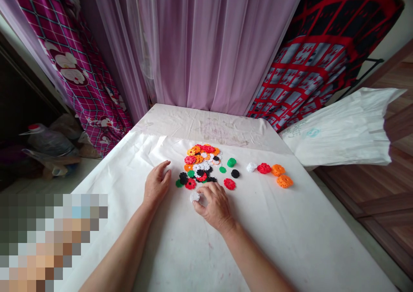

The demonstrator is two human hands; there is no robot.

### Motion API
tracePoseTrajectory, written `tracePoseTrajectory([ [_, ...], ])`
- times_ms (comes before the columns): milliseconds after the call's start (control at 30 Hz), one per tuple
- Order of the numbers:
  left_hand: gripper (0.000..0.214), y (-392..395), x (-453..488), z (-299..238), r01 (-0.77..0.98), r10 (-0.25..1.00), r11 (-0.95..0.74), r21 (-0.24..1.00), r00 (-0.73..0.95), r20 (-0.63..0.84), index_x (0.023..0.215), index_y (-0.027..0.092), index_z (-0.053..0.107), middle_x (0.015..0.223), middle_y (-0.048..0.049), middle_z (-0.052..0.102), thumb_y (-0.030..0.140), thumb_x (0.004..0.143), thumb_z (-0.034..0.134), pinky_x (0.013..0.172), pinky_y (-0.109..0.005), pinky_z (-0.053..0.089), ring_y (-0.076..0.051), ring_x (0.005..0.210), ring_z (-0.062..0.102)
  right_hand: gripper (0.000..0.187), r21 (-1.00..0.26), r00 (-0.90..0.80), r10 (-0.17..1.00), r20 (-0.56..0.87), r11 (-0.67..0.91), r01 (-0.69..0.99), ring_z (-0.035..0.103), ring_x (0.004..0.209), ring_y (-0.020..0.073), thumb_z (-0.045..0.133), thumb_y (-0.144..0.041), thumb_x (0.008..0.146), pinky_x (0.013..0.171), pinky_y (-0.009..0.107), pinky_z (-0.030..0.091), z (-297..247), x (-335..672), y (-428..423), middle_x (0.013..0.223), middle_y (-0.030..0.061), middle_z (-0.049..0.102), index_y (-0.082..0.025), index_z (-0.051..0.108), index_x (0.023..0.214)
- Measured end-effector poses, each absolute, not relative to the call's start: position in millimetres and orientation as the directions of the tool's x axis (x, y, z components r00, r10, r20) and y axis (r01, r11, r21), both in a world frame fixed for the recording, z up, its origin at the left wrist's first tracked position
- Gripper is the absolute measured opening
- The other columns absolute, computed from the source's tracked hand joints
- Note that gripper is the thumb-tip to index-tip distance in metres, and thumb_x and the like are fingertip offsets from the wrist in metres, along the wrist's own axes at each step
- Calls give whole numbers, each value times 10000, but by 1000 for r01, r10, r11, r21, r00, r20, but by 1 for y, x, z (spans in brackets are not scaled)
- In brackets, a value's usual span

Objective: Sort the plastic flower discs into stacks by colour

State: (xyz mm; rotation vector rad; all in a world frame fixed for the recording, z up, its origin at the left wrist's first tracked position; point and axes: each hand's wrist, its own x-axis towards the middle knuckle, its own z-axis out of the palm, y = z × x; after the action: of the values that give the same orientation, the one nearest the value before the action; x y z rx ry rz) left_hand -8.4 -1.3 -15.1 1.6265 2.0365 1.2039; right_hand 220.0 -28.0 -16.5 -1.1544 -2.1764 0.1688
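A pile of small toothed plastic discs [200,163] in red, orange, white, black and green lies in the middle of a white-covered table [290,240]. My right hand [215,205] is curled just in front of the pile, its fingers pinching a white disc [194,196]. My left hand [157,183] rests on the cloth to the left of the pile, fingers loosely bent and apart, holding nothing. To the right of the pile sit small stacks: green [231,162], black [235,173], white [251,167], red [263,168] and two orange ones [281,176]. A single red disc [229,183] lies near my right hand.
Purple curtains [206,47] hang behind the table's far edge. A pink patterned cloth [80,68] hangs at the left, a red and black one [322,59] at the right. A white bag [345,128] lies off the right edge. Clutter with a plastic bottle [48,141] sits at the left.
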Motion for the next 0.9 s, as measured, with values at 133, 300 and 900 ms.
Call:
tracePoseTrajectory([
  [133, 390, -1, -9, -16, 685, 903, 19, 728, -325, 282, 1198, 248, 668, 1242, -36, 710, 335, 858, 498, 1049, -389, 488, -224, 1147, 647, 183, -395, -399, 794, 460, 585, 708, 562, 907, 202, 725, -284, 769, 833, 338, 398, -17, 221, -27, 958, 26, 662, -229, 653, 928],
  [300, 379, 0, -8, -16, 696, 901, 12, 718, -319, 295, 1183, 259, 677, 1228, -27, 717, 329, 853, 505, 1048, -386, 488, -220, 1131, 653, 281, -369, -424, 796, 432, 585, 722, 559, 954, 213, 712, -292, 774, 854, 347, 412, -14, 220, -29, 1020, 42, 652, -237, 667, 1046],
  [900, 373, 0, -8, -15, 712, 905, 12, 702, -306, 295, 1171, 252, 677, 1226, -32, 717, 331, 852, 500, 1039, -375, 492, -220, 1135, 652, 372, -376, -511, 783, 355, 620, 688, 550, 995, 233, 761, -322, 771, 881, 368, 424, -10, 217, -26, 1100, 51, 661, -245, 668, 1123],
])
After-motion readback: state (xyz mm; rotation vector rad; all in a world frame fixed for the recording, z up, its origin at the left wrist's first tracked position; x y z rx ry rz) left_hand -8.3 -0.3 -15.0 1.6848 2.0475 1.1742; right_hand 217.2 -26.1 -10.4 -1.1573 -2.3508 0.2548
